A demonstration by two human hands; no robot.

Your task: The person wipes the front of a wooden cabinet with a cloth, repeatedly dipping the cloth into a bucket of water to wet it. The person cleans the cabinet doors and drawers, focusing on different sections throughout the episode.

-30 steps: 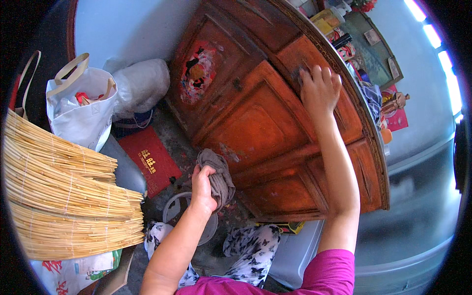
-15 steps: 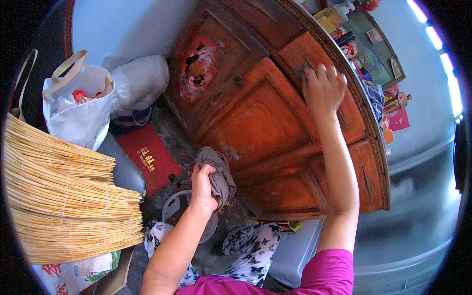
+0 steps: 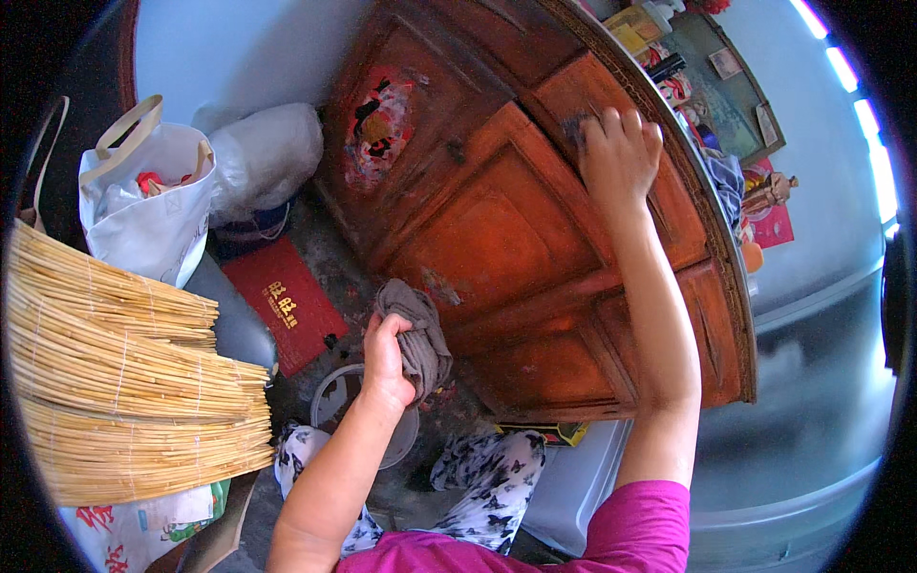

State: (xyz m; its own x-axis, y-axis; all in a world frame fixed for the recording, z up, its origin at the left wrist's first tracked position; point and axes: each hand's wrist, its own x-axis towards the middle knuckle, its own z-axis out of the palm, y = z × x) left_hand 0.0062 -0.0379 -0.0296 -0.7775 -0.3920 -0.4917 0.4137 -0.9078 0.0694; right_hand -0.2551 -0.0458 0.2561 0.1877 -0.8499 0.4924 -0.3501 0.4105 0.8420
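My left hand (image 3: pixel 387 358) is closed around a bunched grey-brown cloth (image 3: pixel 422 334), held over a round bucket (image 3: pixel 330 393) on the floor. Up at the right, my right hand (image 3: pixel 621 153) presses a small dark scouring pad (image 3: pixel 574 130) against a drawer front of the reddish-brown wooden cabinet (image 3: pixel 516 224). Most of the pad is hidden under my fingers. A worn, peeling colourful sticker (image 3: pixel 380 129) covers part of the cabinet's left door.
A rolled reed mat (image 3: pixel 134 382) stands at the left, below a white tote bag (image 3: pixel 153 205). Near the cabinet's base lies a red flat box (image 3: pixel 285 306). Bottles (image 3: pixel 642 24) and a framed picture (image 3: pixel 721 81) crowd the cabinet top. A pale plastic bin (image 3: pixel 578 487) stands beside my knee.
My right hand has slid slightly up and left along the drawer front with the scouring pad. My left hand still grips the cloth, and the whole view has shifted a little.
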